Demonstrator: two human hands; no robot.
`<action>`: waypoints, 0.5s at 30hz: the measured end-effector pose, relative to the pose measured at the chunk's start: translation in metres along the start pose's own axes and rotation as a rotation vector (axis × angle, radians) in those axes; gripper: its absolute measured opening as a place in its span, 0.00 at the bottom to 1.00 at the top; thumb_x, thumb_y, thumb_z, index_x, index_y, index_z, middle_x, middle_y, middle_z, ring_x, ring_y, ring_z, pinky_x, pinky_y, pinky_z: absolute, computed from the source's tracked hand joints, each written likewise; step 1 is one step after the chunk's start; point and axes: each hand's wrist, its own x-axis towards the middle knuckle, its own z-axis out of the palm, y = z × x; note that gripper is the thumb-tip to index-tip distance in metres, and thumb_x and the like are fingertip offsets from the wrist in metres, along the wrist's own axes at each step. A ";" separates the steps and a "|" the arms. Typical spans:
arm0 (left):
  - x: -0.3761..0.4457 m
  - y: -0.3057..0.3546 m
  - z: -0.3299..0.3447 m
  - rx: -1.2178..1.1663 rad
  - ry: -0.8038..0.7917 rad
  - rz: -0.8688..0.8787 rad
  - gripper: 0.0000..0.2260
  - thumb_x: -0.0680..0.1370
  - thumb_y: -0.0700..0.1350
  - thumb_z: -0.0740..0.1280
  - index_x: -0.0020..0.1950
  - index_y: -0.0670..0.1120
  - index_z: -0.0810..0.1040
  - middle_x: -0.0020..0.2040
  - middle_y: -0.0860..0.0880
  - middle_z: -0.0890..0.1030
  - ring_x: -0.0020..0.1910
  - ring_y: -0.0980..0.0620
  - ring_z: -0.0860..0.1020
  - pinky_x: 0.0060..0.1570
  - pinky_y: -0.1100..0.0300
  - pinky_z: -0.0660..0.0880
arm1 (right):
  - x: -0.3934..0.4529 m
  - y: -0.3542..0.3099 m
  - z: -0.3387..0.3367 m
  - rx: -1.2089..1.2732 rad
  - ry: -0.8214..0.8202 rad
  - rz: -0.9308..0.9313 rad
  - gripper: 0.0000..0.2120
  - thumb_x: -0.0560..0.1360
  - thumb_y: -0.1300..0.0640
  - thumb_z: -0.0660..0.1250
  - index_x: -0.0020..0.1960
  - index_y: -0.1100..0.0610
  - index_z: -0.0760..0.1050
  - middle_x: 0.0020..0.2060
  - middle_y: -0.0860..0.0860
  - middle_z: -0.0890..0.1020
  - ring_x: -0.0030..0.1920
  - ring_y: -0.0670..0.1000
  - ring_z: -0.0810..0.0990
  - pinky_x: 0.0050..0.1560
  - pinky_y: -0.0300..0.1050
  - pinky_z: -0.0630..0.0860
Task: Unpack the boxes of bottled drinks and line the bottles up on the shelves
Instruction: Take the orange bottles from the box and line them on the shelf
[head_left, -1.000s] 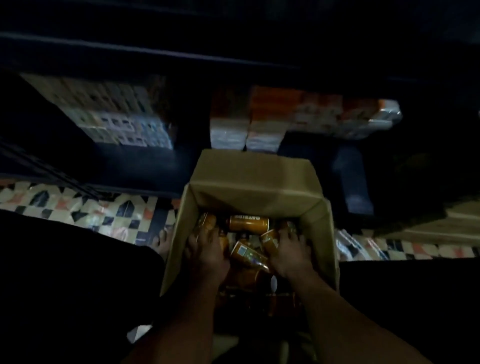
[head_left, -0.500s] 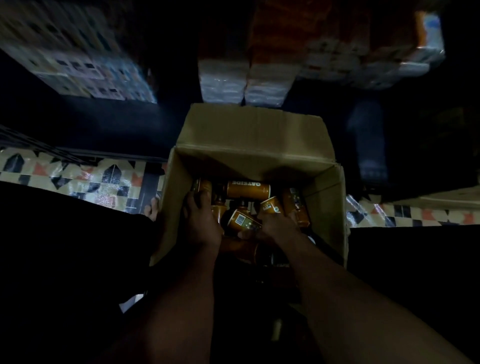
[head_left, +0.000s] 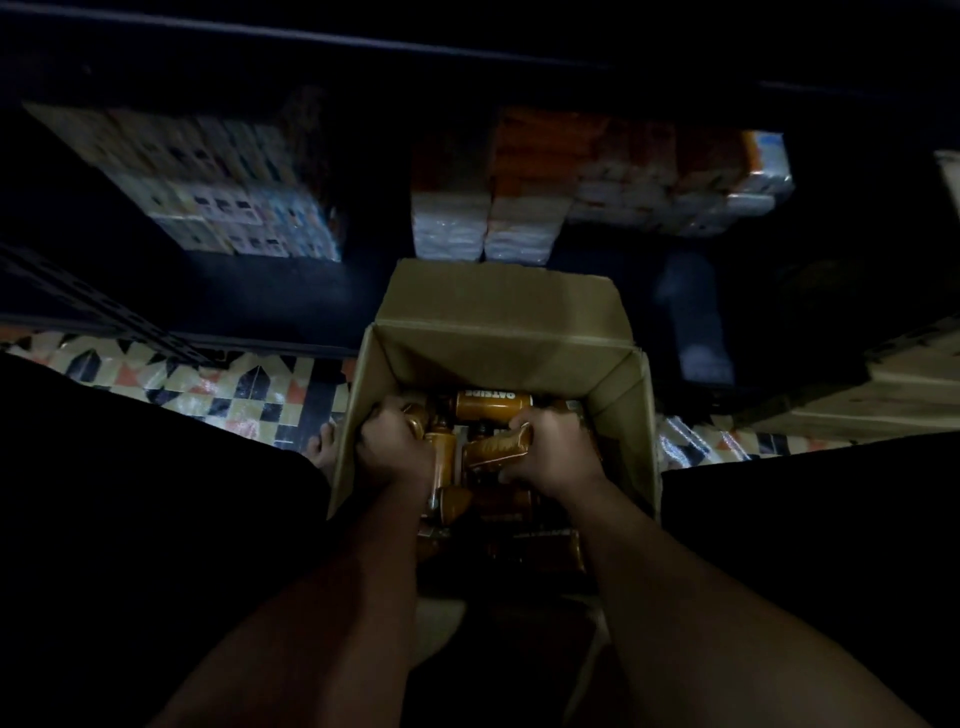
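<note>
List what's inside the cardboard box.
Inside the cardboard box: orange-brown bottles lying jumbled, one labelled OATSIDE. The left hand and right hand each grip a bottle. The box floor and lower bottles are covered by hands and shadow.

Patterned tile floor (head_left: 249, 400) under an open cardboard box (head_left: 498, 317) around both hands; dark shelf (head_left: 260, 291) beyond them, bearing stacked cartons (head_left: 223, 192) and wrapped packs (head_left: 524, 208).
</note>
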 end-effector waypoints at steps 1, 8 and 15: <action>-0.002 0.002 -0.006 -0.015 0.008 0.018 0.18 0.75 0.38 0.73 0.64 0.48 0.78 0.61 0.43 0.80 0.62 0.40 0.78 0.62 0.46 0.76 | -0.003 -0.003 -0.004 0.036 0.035 0.004 0.33 0.60 0.56 0.85 0.62 0.48 0.76 0.58 0.50 0.79 0.58 0.52 0.79 0.57 0.50 0.80; -0.007 0.041 -0.074 -0.161 -0.084 0.274 0.13 0.72 0.36 0.74 0.54 0.46 0.85 0.50 0.44 0.85 0.52 0.43 0.82 0.51 0.54 0.78 | -0.035 -0.023 -0.060 0.432 0.252 -0.067 0.32 0.55 0.63 0.86 0.53 0.48 0.76 0.49 0.43 0.79 0.48 0.43 0.77 0.40 0.34 0.75; -0.010 0.112 -0.200 -0.056 -0.309 0.597 0.28 0.62 0.38 0.85 0.59 0.51 0.82 0.53 0.52 0.83 0.56 0.52 0.79 0.49 0.63 0.76 | -0.068 -0.061 -0.137 0.831 0.261 -0.308 0.26 0.57 0.77 0.75 0.48 0.52 0.81 0.49 0.51 0.86 0.54 0.53 0.83 0.53 0.51 0.81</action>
